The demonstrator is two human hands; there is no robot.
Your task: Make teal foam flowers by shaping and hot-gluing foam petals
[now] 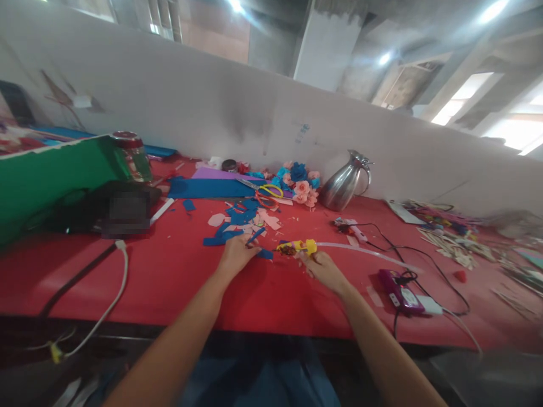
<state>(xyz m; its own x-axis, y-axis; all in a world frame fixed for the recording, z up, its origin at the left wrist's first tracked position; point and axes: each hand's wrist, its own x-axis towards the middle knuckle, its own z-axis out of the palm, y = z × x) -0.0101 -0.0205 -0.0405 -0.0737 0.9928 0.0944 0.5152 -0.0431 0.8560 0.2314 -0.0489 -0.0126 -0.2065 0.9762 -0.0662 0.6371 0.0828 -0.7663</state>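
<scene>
My left hand (238, 252) is closed, its fingertips pinching a small blue paper strip (256, 235). Another blue strip (266, 254) shows just to the right of those fingers. My right hand (323, 268) is wrapped round a yellow glue gun (297, 247), whose nozzle points left towards the blue strip. A long translucent glue stick (365, 248) runs out of the gun's back end to the right. Blue and pink paper scraps (242, 215) lie scattered beyond my left hand. Farther back, yellow-handled scissors (271, 190) rest on blue paper sheets (207, 187).
Pink and blue paper flowers (302, 183) and a steel jug (345, 183) stand near the wall. To the right are a purple power strip (401, 291), cables and thin sticks (449, 246). A black bag (119, 209), a jar (132, 157) and a green panel (55, 181) occupy the left.
</scene>
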